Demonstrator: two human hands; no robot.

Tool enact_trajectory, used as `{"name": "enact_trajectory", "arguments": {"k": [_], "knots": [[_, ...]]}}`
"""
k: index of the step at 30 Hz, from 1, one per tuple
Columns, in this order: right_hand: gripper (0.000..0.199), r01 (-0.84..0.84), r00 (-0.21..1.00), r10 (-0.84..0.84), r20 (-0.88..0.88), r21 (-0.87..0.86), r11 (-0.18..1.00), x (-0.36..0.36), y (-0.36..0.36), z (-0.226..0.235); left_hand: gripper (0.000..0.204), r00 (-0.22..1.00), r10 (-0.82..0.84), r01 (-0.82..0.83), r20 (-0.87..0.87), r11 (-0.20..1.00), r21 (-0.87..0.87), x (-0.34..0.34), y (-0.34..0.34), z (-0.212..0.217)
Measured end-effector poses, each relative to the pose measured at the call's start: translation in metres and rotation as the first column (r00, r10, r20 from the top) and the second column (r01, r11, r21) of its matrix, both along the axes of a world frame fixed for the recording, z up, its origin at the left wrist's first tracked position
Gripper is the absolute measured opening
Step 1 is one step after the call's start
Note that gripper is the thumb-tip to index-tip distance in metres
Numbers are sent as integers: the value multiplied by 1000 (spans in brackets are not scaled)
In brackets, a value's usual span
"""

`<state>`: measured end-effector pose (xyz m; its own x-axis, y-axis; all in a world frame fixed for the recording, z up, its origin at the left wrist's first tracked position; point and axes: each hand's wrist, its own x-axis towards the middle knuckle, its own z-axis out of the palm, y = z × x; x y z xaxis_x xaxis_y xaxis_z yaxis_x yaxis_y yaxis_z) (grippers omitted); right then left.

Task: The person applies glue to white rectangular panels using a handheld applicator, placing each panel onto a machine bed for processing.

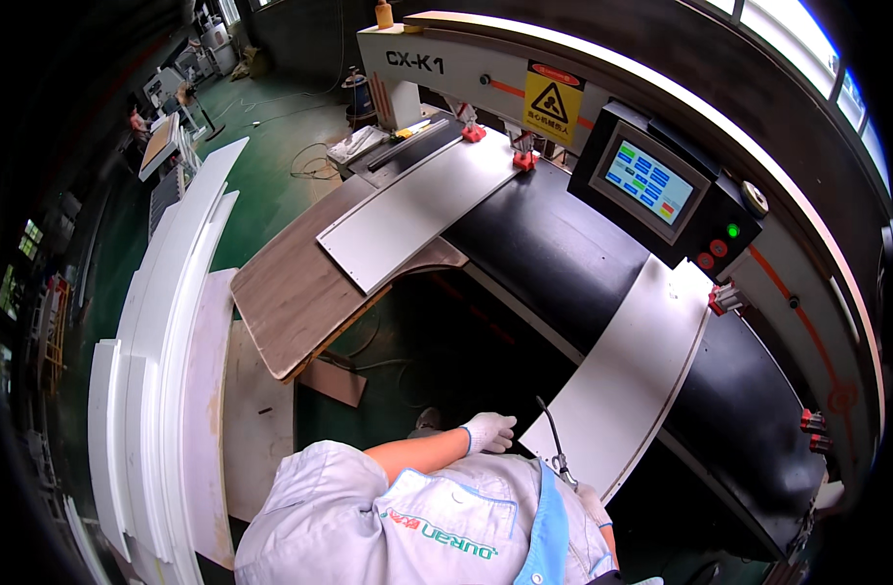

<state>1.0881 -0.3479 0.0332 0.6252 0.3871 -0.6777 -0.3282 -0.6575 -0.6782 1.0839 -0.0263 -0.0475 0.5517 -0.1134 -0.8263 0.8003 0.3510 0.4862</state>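
Nearest panel: the pale grey panel [627, 375] close to the person is a long flat board; its long axis runs from the lower left, near the body, up and to the right toward the machine's control box [661, 185].
Panel position: it lies across the black belt [554, 249] of the machine, its far end next to a small red clamp [724, 299], its near end overhanging the belt edge toward the person.
Panel look: smooth, matte, light grey, with straight long edges and a thin darker line along the right side.
Left hand: the left hand [489, 431], in a white knitted glove, is at the near left corner of the panel, fingers curled toward its edge; whether it actually grips the board cannot be told.
Right hand: the right hand [595, 507] is also gloved, low beside the near end of the panel and mostly hidden by the person's jacket; its state cannot be told.
Second panel: another grey panel [417, 210] lies farther off, angled the same way, partly on the belt and partly on a brown wooden table [291, 292].
Surroundings: white curved boards [164, 370] are stacked at the left on the green floor [271, 146].
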Motion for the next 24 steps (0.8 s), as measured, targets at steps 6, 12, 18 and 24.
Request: {"name": "enact_trajectory", "arguments": {"k": [6,12,18,24], "knots": [[40,12,993,3,119,-125,992,-1,65,23,36,971,156,-206,183,933,296,18,106,3],[29,339,930,-339,145,25,941,2,196,52,38,844,-56,-479,533,365,798,36,276,9],[27,376,925,-378,48,45,926,14,303,63,58,912,-282,-333,297,-89,939,40,440,25],[36,149,987,-140,78,-129,980,26,342,82,88,952,-303,-20,-29,-158,987,30,512,16]]}}
